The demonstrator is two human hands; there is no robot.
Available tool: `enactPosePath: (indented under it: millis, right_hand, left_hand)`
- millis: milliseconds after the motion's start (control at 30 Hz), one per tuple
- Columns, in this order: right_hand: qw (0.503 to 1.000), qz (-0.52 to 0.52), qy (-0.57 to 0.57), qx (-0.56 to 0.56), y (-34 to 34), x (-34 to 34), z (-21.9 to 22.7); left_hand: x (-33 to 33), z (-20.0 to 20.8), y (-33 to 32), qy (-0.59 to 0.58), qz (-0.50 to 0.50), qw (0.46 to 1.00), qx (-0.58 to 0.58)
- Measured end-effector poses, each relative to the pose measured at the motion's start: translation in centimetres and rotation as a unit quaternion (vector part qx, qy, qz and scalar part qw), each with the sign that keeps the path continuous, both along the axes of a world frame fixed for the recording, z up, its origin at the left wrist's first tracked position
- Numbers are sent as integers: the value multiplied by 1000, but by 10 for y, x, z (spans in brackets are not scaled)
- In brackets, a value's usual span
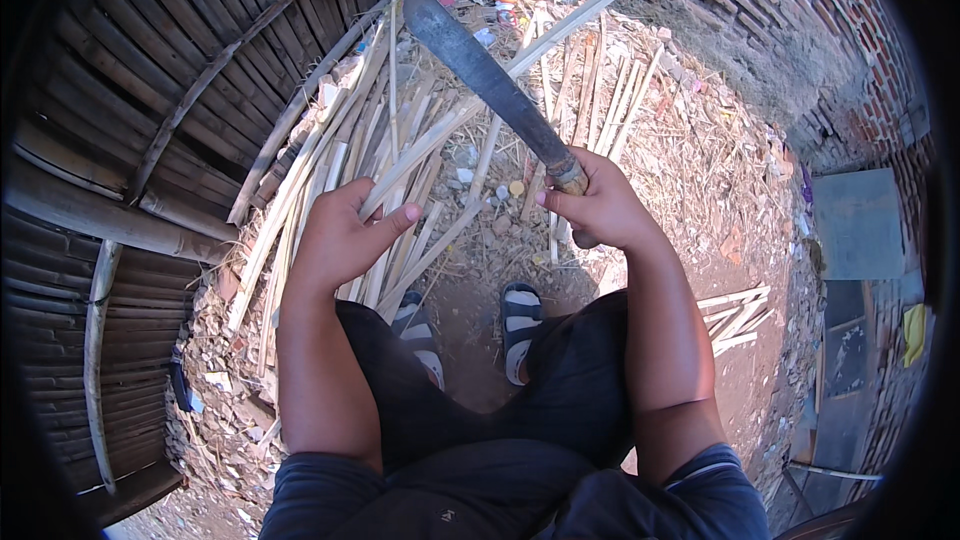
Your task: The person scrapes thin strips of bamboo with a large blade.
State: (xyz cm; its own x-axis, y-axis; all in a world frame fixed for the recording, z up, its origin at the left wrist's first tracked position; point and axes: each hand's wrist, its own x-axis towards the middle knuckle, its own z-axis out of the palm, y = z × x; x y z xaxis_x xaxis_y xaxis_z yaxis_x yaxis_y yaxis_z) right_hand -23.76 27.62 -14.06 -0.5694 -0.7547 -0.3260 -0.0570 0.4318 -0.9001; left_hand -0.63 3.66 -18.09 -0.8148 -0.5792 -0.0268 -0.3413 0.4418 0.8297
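My right hand is wrapped round the handle of a machete, whose broad dark blade points up and to the left. My left hand grips the near end of a long pale bamboo strip, thumb on one side and fingers on the other. The strip slants away to the far right and passes behind the blade; whether the two touch I cannot tell. Below the hands lie many split bamboo strips in a loose pile, mostly to the left and ahead.
A bamboo slat wall rises on the left, a brick wall at the far right. Shavings and rubble cover the ground. A few short bamboo pieces lie by my right arm. My sandalled feet stand below. A grey panel leans at right.
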Motion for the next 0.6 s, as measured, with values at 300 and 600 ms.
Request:
enactPosePath:
  millis: [300,600]
  right_hand:
    - [996,-17,66,-49,7,-16,-12]
    - [999,-18,31,1,6,-15,-3]
  left_hand:
    - [-3,14,4,-43,-13,999,2]
    - [-2,17,4,-47,-20,998,29]
